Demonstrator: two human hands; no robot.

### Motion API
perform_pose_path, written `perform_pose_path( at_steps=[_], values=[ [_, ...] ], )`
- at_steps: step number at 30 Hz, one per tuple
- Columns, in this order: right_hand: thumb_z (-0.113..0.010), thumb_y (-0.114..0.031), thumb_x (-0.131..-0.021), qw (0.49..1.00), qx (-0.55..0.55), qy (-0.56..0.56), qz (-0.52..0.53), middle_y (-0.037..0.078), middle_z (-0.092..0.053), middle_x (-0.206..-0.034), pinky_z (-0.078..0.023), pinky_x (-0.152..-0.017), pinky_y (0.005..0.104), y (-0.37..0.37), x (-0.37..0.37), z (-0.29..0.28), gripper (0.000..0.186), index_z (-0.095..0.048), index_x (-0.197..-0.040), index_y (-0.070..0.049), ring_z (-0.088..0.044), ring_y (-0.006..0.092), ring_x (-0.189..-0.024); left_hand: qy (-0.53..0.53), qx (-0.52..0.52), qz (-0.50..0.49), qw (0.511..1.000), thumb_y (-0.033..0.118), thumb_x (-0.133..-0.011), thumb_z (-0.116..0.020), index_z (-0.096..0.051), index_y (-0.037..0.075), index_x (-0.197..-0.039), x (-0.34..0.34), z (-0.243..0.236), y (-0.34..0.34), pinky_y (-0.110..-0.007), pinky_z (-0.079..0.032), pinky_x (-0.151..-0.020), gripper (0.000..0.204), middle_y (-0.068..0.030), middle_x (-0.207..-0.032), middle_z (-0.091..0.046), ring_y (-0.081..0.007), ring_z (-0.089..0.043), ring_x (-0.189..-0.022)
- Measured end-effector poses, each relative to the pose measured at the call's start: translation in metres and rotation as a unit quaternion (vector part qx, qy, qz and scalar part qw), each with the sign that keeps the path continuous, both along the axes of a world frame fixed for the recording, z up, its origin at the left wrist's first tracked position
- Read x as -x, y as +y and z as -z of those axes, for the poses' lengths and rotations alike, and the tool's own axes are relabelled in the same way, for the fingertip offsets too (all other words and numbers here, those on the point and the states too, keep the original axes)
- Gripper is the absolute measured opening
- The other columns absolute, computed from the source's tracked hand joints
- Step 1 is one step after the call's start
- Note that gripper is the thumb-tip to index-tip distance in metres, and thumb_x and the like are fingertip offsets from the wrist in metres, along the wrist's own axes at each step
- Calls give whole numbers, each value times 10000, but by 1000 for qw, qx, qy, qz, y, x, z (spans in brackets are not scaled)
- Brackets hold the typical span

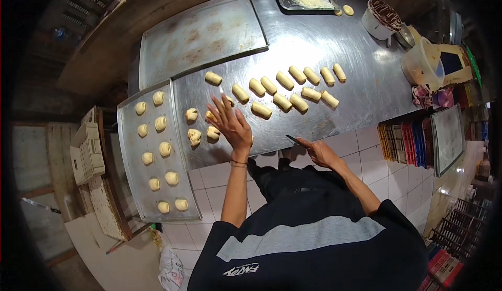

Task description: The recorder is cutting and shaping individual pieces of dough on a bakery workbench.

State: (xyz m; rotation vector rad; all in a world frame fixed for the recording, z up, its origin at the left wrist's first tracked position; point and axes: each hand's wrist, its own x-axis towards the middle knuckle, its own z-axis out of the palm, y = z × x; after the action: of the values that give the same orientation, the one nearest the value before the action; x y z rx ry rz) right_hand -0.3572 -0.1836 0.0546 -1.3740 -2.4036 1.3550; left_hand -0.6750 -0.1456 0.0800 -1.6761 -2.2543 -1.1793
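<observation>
A knife (297,141) is clamped in the grip of the right hand (320,153) at the near edge of the worktop (361,95); the left hand (232,128) is spread, its grip apart, beside shaped dough pieces (194,137); dough rolls (284,80) are set out farther right

Behind the fingers (221,112) of the left hand (236,131), thin dark bracelets (239,164) circle the wrist. Farther back from the fingers, a black short-sleeved T-shirt (324,262) covers the torso, crossed by a broad grey band (300,239) with wavy edges; white lettering (241,270) sits below, toward the left.
</observation>
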Motion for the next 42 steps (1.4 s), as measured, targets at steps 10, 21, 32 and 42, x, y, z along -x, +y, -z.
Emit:
perform_pose_path(
  at_steps=[10,21,32,42],
  values=[
    [-567,58,-823,996,19,-21,90,301,-650,-820,-503,-749,539,11,-34,-10,827,-455,-1606,-183,-648,450,-716,-214,171,-19,962,341,-1094,-477,-249,69,-1668,-3,94,-32,-567,-164,-1274,674,-256,-1689,-297,-436,-239,-1576],
    [-565,61,-807,999,-19,29,-33,218,-578,-679,-479,-655,474,14,34,-6,876,-406,-1635,-174,-546,382,-587,-326,236,-74,912,179,-889,-836,-666,11,-1263,39,110,-111,-417,-575,-885,444,-154,-1169,-684,-282,-696,-1002],
    [-557,62,-850,994,-67,78,-44,253,-529,-688,-473,-632,464,34,97,-23,792,-466,-1600,-176,-513,374,-567,-382,-7,-39,923,-8,-908,-752,-601,-7,-1133,40,24,-83,-355,-546,-903,271,-117,-1071,-664,-214,-662,-975],
    [-540,2,-851,995,-28,48,-85,156,-565,-624,-453,-602,463,26,110,-15,800,-454,-1617,-210,-524,318,-531,-116,89,14,989,156,-770,-892,-782,19,-939,19,70,-95,-446,-502,-1017,244,-148,-1265,-657,-373,-595,-1178]
  ],
)
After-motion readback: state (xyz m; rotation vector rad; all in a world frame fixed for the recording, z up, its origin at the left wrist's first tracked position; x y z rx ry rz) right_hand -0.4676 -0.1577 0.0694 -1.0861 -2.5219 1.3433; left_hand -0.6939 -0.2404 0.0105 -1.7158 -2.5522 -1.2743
